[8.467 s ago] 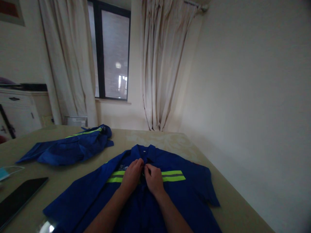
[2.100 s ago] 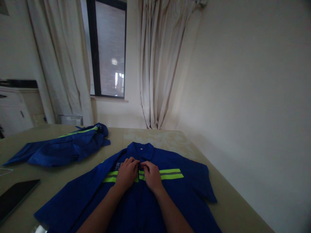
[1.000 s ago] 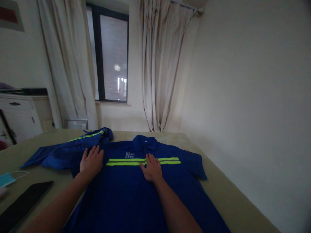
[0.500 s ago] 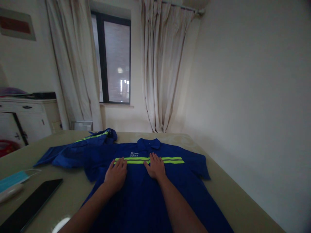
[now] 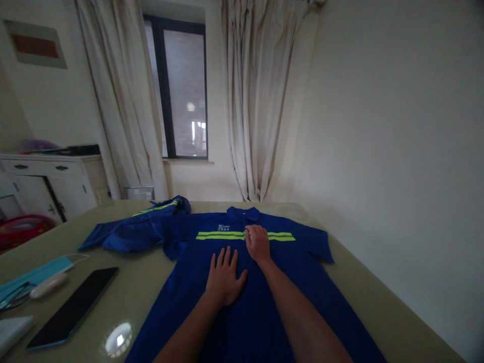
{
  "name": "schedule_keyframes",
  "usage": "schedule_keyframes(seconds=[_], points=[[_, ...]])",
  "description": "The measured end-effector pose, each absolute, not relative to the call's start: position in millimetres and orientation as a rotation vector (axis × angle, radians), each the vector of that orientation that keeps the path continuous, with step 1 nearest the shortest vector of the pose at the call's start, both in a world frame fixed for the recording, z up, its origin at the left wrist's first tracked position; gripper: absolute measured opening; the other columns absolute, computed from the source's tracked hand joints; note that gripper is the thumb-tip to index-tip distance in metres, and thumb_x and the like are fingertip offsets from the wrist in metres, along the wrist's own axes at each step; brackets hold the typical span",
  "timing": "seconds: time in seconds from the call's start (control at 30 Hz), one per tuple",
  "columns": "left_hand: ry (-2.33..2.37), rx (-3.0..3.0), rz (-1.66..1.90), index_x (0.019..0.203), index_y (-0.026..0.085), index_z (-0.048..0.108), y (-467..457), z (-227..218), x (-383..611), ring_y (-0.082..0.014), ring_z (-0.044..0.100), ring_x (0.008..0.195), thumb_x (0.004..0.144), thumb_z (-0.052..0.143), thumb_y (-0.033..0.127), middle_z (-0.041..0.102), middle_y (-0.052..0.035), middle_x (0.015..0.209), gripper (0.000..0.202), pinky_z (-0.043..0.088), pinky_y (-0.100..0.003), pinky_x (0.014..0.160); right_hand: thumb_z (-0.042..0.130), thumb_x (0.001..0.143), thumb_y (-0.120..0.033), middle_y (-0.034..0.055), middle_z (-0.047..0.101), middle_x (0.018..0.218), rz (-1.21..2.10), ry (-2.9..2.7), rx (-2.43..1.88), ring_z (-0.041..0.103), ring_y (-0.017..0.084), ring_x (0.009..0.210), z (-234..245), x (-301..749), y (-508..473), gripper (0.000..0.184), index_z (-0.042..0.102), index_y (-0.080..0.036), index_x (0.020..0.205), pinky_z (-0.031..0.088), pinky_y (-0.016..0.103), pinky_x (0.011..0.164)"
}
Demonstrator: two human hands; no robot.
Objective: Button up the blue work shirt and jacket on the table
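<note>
A blue short-sleeved work shirt [image 5: 302,282] lies spread face up, collar toward the window, with a yellow-green reflective stripe and white print on the chest. My left hand [image 5: 226,280] rests flat on its front below the stripe, fingers spread. At the middle of the stripe, by the front placket, my right hand [image 5: 258,244] has its fingers curled in against the cloth; its fingertips are partly hidden. A second blue garment [image 5: 132,232] with similar stripes lies bunched beside the shirt's left sleeve.
The glossy table [image 5: 147,277] also carries a dark tablet or phone [image 5: 75,307], a blue face mask [image 5: 41,275], a whitish rounded object [image 5: 48,286] and a white item [image 5: 13,333] at the left. A wall borders the right; a white cabinet [image 5: 71,191] and red basin [image 5: 24,229] stand beyond.
My left hand has moved from the stripe down and right onto the lower chest. My right hand, flat before, now has curled fingers at the placket. The view has shifted slightly left.
</note>
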State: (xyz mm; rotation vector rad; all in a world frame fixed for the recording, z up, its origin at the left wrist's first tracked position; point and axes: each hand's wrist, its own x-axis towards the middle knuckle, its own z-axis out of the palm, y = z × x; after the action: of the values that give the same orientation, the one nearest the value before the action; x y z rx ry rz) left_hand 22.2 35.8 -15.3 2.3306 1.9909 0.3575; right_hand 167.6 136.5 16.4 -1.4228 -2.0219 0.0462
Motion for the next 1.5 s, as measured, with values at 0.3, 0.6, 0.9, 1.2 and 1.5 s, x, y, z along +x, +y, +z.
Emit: schedule_keyframes(seconds=[0.3,0.6,0.9,1.2,1.5], points=[[2.020,2.385,0.312,0.157,0.020,0.036,72.0,-23.3,11.8,-0.0365,0.024,0.154,0.096,0.036,0.057,0.028,-0.0147,0.167,0.072,0.018,-0.060,0.121,0.060,0.094,-0.045,0.0068,0.063,0.139,0.238,-2.320,-1.120,0.054,0.027,0.129,23.0,177.2,-10.0,0.043,0.063,-0.028,0.134,0.035,0.041,0.113],[2.076,2.357,0.495,0.135,0.020,0.062,95.4,-8.4,18.6,-0.0275,0.047,0.140,0.103,0.026,0.040,0.055,-0.0126,0.150,0.052,0.021,-0.049,0.122,0.052,0.092,-0.071,0.0028,0.020,0.167,0.593,-2.413,-1.285,0.023,0.032,0.154,-9.8,220.5,-79.4,0.079,0.028,-0.037,0.159,0.015,0.054,0.126],[2.018,2.356,0.348,0.155,0.017,0.040,64.4,-15.1,11.6,-0.0299,0.028,0.153,0.100,0.031,0.047,0.034,-0.0126,0.164,0.063,0.021,-0.054,0.123,0.049,0.094,-0.071,0.0044,0.024,0.166,0.524,-2.384,-1.275,0.025,0.032,0.153,-7.0,213.7,-82.9,0.077,0.032,-0.034,0.159,0.016,0.055,0.126],[2.022,2.387,0.278,0.157,0.010,0.035,-9.3,-24.2,38.4,-0.0339,0.025,0.154,0.098,0.030,0.046,0.029,-0.0164,0.165,0.069,0.019,-0.057,0.124,0.041,0.092,-0.076,0.0159,0.073,0.120,0.218,-2.569,-1.410,0.066,0.038,0.109,3.8,207.7,-93.0,0.071,0.069,-0.020,0.126,0.051,0.051,0.094],[1.827,2.047,0.715,0.129,0.023,0.067,-1.4,-5.7,-9.2,-0.0218,0.065,0.122,0.092,0.045,0.039,0.071,-0.0049,0.132,0.046,0.047,-0.032,0.106,0.027,0.101,-0.068,0.0095,0.027,0.166,0.312,-2.399,-1.630,0.023,0.028,0.154,12.0,239.7,-21.5,0.075,0.033,-0.020,0.159,0.015,0.050,0.125]])
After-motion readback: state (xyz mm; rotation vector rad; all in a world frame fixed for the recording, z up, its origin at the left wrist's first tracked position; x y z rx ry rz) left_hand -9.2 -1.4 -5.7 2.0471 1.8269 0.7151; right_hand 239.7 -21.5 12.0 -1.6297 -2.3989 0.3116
